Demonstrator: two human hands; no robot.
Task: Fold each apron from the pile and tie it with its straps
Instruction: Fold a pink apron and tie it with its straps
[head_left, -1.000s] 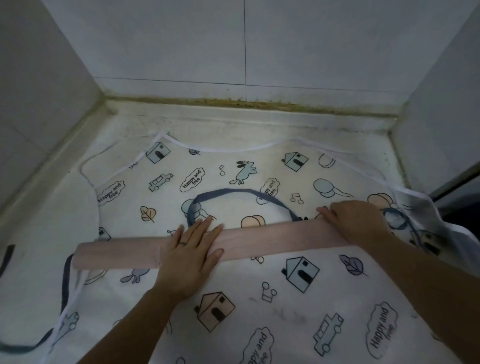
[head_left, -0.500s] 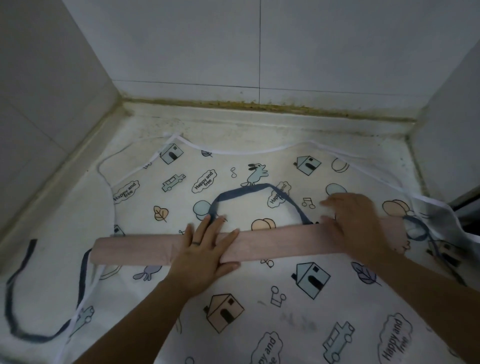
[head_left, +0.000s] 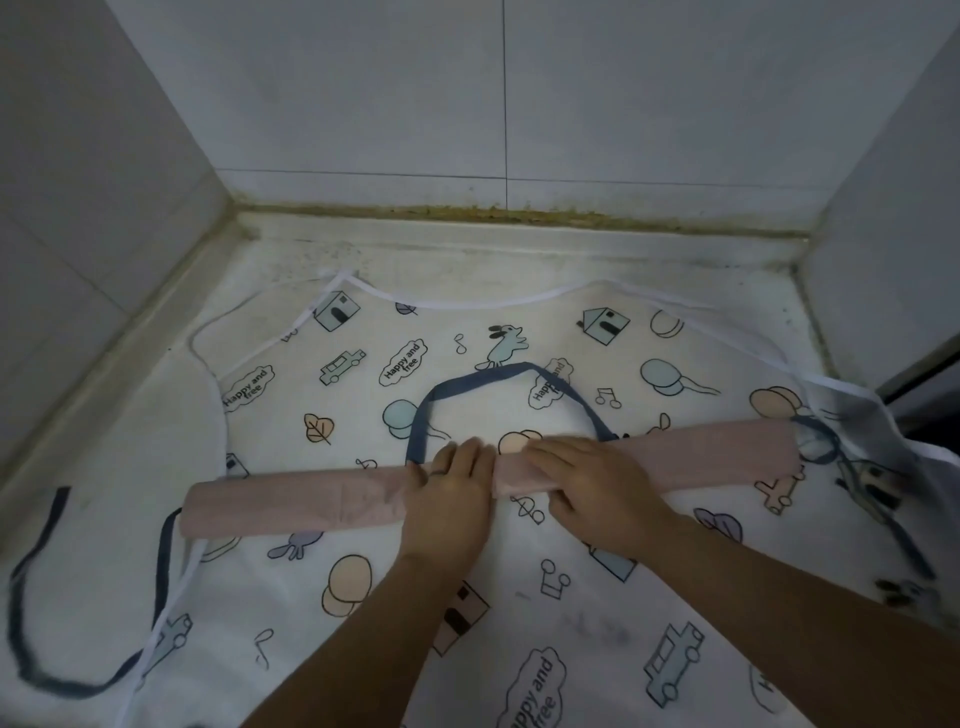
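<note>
Hands are now side by side at the middle of the pink apron (head_left: 291, 501), which lies as a long narrow strip across the printed apron (head_left: 597, 623). A second ago my right hand (head_left: 592, 491) was out at the strip's right end. It has slid in to the centre, just beside my left hand (head_left: 449, 499), and the right end of the strip is now free. My left hand has edged a little right along the strip. It is flat with fingers straight, pressing down, not gripping. My right hand lies over the strip, fingers across the top and thumb at the near edge; I can't tell if it pinches the cloth or only presses. The blue neck strap (head_left: 519, 370) loops out from the strip's far edge, same as before. Another blue strap (head_left: 21, 623) trails off the left end. My read: the narrow fold is done and smoothed, and my hands are set at the midpoint to fold the strip in half. Tying hasn't started.
</note>
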